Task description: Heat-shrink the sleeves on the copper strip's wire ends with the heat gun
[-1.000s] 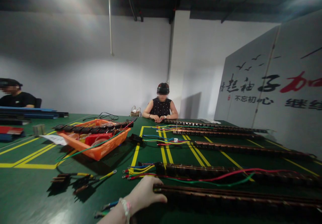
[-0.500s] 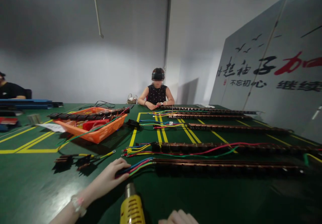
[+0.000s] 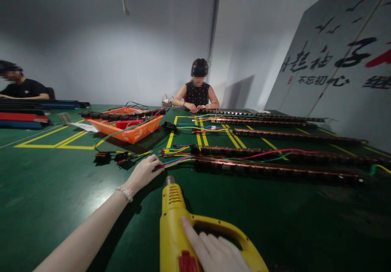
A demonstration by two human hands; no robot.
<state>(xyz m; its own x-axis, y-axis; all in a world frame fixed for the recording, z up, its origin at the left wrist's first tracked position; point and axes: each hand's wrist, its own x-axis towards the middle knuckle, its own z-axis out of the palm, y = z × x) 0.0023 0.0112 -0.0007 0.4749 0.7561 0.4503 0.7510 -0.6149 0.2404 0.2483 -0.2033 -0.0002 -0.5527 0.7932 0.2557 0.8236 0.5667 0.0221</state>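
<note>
My left hand [image 3: 146, 172] is closed on the ends of a bundle of coloured wires [image 3: 179, 162]; its fingertips hide the wire tips. These wires run from the left end of the nearest long black bar with copper strips [image 3: 275, 170]. My right hand [image 3: 215, 249] grips a yellow heat gun [image 3: 172, 223] at the bottom of the view, its index finger stretched along the housing. Part of that grip is out of frame. The gun's metal nozzle [image 3: 170, 180] points away from me, just short of the wires and apart from them.
Several similar wired bars [image 3: 299, 136] lie farther back. An orange basket [image 3: 134, 135] stands left of centre, with black connector pieces [image 3: 102, 156] in front of it. One person [image 3: 198, 93] sits across the green table [image 3: 290, 223], another [image 3: 24, 86] at the far left, near stacked strips [image 3: 24, 119].
My view has tilted down, showing more of the heat gun. My right hand now rests on the gun, where before it was beside it. My left hand stays at the wires.
</note>
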